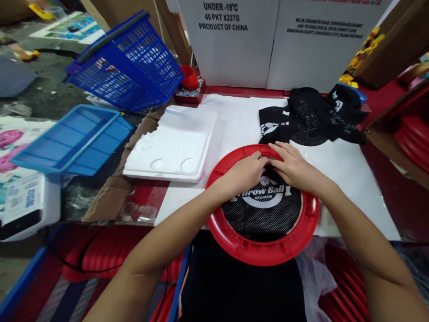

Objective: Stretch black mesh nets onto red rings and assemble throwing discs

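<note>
Red ring (263, 253) overlaps near edge of white sheet (362, 192), black mesh (264, 220) inside. At ring's far rim: left hand (247, 172), fingers curled; right hand (294, 167), fingers spread; cannot tell whether either grips. Beyond: black cloth pile (310, 118), then white carton (234, 58).

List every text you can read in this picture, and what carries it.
"UNDER -18°C 40 PKT X227G PRODUCT OF CHINA": white carton.
"CHUANGYE ROAD, DONGSHAN ECONOMIC AND TECHNOLOGICAL DEVELOPMENT ZONE, DONGSHAN COUNTY, ZHANGZHOU CITY, FUJIAN PROVINCE": same carton; number blurred.
"FOOD CO. LTD": same carton, red line, cut off.
"Throw Ball", "FLY & CATCH": black mesh.
Too blurred: label on white box, print on black fabric.
</note>
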`<state>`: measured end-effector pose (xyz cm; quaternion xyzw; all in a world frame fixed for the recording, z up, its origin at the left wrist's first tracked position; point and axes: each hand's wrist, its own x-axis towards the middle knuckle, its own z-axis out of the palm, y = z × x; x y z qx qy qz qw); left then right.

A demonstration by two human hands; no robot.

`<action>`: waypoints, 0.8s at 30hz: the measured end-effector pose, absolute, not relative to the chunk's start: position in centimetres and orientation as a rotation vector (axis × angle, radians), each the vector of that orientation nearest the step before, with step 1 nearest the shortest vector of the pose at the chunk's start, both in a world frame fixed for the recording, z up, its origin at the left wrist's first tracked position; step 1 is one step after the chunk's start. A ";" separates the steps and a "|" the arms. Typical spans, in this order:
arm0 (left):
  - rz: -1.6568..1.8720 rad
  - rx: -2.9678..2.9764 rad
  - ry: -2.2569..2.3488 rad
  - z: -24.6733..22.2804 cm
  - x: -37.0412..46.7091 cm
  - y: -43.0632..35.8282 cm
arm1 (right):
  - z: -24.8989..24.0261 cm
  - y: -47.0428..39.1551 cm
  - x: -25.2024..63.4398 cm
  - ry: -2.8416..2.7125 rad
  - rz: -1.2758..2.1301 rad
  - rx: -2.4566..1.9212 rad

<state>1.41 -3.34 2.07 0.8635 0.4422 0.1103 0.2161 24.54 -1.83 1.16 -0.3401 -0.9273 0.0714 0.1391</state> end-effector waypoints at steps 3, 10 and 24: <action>0.361 2.241 1.140 1.5 1.2 -2.7 | 0.9 -1.9 24.3 -2.695 0.221 -0.916; 0.328 2.195 0.968 3.1 0.2 -1.3 | 2.1 -1.8 24.7 -2.587 0.505 -0.720; 0.710 1.989 1.053 3.1 0.9 0.9 | 2.6 0.0 24.1 -2.172 0.675 -1.232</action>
